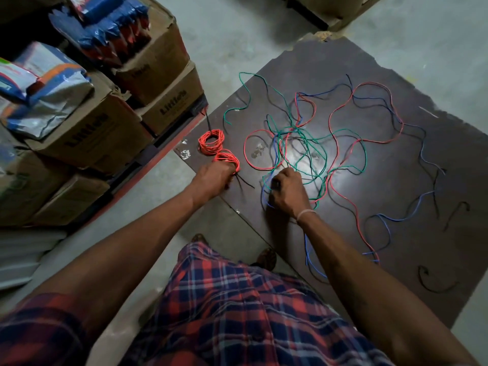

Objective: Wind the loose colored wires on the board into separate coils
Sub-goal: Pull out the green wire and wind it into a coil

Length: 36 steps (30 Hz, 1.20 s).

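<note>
Seen from the head camera, looking down: a person in plaid clothing leans over a dark board (383,180) lying on a grey concrete floor (224,35). Loose wires (311,143) in red, green, blue and black sprawl across the board, tangled most thickly near its middle, with single strands trailing toward its right and near edges.

At the board's left edge lie two wound orange-red coils. The farther coil (211,142) rests alone on the board. The nearer coil (227,160) lies just beside it, and the left hand (214,178) grips it, fingers curled around its near side; dark wire ends stick out below that hand.

The right hand (286,191), with a pale band at its wrist, rests on the board at the near side of the tangle, fingers curled and pinching green and blue strands.

To the left, stacked cardboard boxes (111,122) hold plastic-wrapped packets (45,85).
</note>
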Available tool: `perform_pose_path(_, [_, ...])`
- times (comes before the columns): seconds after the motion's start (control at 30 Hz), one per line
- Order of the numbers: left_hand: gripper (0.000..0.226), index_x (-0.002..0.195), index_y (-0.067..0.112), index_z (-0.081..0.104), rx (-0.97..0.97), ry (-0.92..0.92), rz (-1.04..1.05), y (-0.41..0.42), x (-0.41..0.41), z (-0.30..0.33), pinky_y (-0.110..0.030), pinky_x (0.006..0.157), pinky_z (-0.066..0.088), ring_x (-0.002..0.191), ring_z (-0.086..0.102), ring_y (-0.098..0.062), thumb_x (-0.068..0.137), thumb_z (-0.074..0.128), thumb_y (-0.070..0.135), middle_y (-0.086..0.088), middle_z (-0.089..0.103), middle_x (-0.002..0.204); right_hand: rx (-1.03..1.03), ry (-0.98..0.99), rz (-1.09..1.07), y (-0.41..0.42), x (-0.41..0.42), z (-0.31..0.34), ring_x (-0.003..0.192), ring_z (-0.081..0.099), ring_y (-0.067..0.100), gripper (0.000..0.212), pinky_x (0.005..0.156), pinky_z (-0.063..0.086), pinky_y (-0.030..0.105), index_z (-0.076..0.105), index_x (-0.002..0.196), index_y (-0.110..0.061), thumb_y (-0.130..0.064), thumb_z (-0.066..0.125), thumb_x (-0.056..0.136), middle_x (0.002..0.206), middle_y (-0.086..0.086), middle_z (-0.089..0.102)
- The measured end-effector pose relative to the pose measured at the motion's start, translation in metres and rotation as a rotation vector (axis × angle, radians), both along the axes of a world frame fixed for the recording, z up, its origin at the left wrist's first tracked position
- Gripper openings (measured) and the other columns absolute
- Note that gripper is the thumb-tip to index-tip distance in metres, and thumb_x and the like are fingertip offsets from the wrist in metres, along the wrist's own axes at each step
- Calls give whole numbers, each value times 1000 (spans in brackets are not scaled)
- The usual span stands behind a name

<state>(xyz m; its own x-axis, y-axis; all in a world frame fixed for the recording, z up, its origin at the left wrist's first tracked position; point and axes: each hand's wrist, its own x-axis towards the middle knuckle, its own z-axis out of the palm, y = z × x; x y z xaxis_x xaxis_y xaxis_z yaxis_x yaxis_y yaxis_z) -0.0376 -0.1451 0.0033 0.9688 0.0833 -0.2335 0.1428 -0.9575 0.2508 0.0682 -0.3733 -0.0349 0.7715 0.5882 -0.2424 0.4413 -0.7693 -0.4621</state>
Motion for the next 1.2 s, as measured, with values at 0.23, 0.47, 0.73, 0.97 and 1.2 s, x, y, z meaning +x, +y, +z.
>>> perform_pose_path(0.23, [22, 90, 17, 60, 46, -74, -169, 2, 12, 22, -40, 61, 50, 83, 64, -33, 97, 63, 38, -7, 66, 87, -62, -40, -178, -17, 19, 5, 102, 54, 45, 20, 81, 51, 49, 72, 91, 0, -9, 62, 75, 105, 21, 59])
perform_pose_path(0.47, [48, 66, 22, 39, -114, -157, -19, 0, 63, 35, -32, 50, 33, 57, 54, -31, 97, 45, 58, -6, 51, 59, -123, -16, -178, -14, 28, 16, 110, 56, 43, 23, 85, 48, 46, 73, 101, -6, -18, 62, 84, 115, 18, 60])
perform_pose_path(0.73, [25, 108, 12, 72, -150, -4, 169, 46, 163, 5, -39, 105, 35, 128, 44, -40, 99, 60, 31, -22, 50, 128, -26, 56, -231, 8, 51, 32, 102, 65, 41, 23, 83, 50, 41, 78, 103, -11, -22, 68, 86, 106, 20, 69])
perform_pose_path(0.97, [51, 100, 15, 70, -151, 239, 173, 76, 223, -25, -47, 102, 38, 132, 41, -42, 76, 45, 52, -27, 50, 130, 24, 58, -339, 26, 68, 45, 98, 67, 37, 33, 87, 52, 41, 78, 101, -10, -26, 60, 80, 101, 17, 72])
perform_pose_path(1.2, [25, 100, 12, 68, -599, -49, 36, 76, 234, 16, -39, 86, 52, 95, 67, -29, 79, 56, 10, -8, 68, 104, 302, -22, -540, 51, 105, 67, 87, 71, 28, 20, 85, 53, 31, 78, 100, -9, -12, 66, 85, 98, 12, 75])
